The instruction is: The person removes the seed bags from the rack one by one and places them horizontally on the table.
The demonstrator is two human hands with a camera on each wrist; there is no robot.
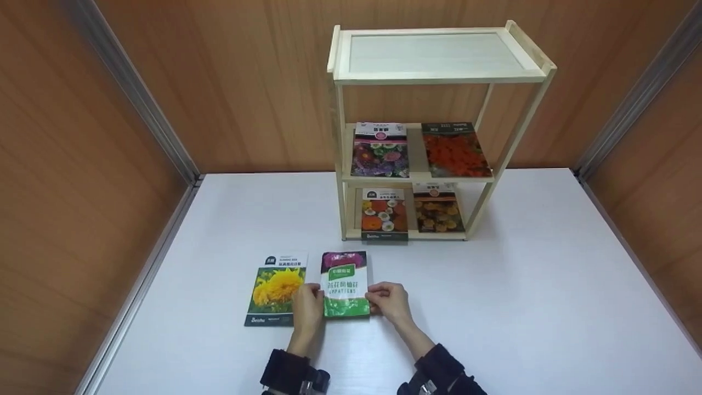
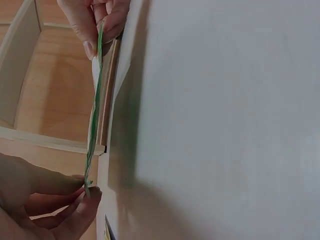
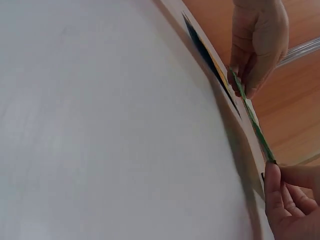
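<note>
Both hands pinch a green, white and purple seed packet by its two side edges, the print facing up. My left hand has its left edge between thumb and fingers; the right hand has the right edge. In the left wrist view the packet shows edge-on, held just over the white table, with a shadow beside it. A seed packet with a yellow flower lies left of it, partly covered by the left hand.
A small wooden shelf stands behind the hands. Its middle level holds a purple-flower packet and a red-flower packet. Below are an orange-and-white flower packet, jutting past the front edge, and an orange-flower packet. Wooden panels enclose the table.
</note>
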